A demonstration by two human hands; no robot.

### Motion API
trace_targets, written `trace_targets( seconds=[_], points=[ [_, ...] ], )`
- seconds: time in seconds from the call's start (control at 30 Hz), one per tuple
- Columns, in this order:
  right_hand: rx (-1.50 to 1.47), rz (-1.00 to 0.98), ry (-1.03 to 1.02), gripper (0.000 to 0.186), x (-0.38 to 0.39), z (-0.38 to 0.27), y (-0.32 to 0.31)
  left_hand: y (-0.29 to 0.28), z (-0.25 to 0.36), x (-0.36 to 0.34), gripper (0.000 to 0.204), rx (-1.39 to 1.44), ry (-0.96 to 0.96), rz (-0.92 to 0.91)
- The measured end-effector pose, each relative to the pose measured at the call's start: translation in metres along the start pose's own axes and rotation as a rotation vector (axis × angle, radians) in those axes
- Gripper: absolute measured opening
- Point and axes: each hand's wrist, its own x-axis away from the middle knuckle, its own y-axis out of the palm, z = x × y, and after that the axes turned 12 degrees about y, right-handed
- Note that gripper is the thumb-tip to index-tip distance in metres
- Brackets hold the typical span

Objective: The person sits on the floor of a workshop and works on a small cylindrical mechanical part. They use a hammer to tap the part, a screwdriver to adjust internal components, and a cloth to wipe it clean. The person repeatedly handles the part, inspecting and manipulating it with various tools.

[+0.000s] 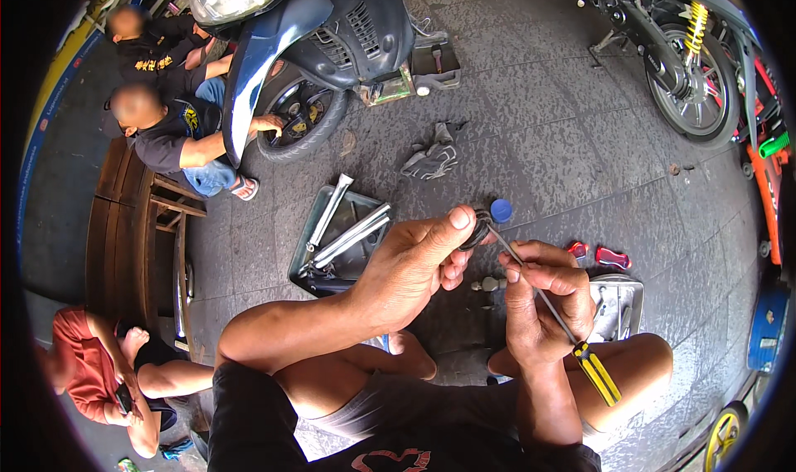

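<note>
My left hand [410, 260] is closed, pinching a small dark ring-shaped part [475, 230] between thumb and fingers. My right hand [547, 302] grips a screwdriver [597, 374] by its long thin shaft. The yellow and black handle points down toward my right thigh, while the tip touches or nearly touches the ring-shaped part. Just beyond my fingers, a round blue lid [501, 211] shows against the floor. Fingers hide much of the ring-shaped part, so its exact kind is unclear.
A dark tray [300, 252] holds metal tubes at left. A grey glove or rag [431, 153], red-handled pieces [612, 258] and a metal tray [634, 298] lie around. A scooter [348, 32] stands ahead, a motorcycle wheel [696, 90] far right. Several people sit left by a wooden bench [124, 223].
</note>
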Motion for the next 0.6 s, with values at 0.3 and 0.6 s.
trace_targets(
  seconds=[0.3,0.6],
  points=[
    [0.075,-0.074,0.02,0.019,0.002,-0.004,0.002,-0.002,-0.006,-0.005,0.042,-0.046,0.098,-0.096],
    [-0.272,-0.003,0.283,0.019,0.011,-0.014,0.014,-0.009,-0.016,-0.007,0.046,0.022,0.168,-0.178]
  ],
)
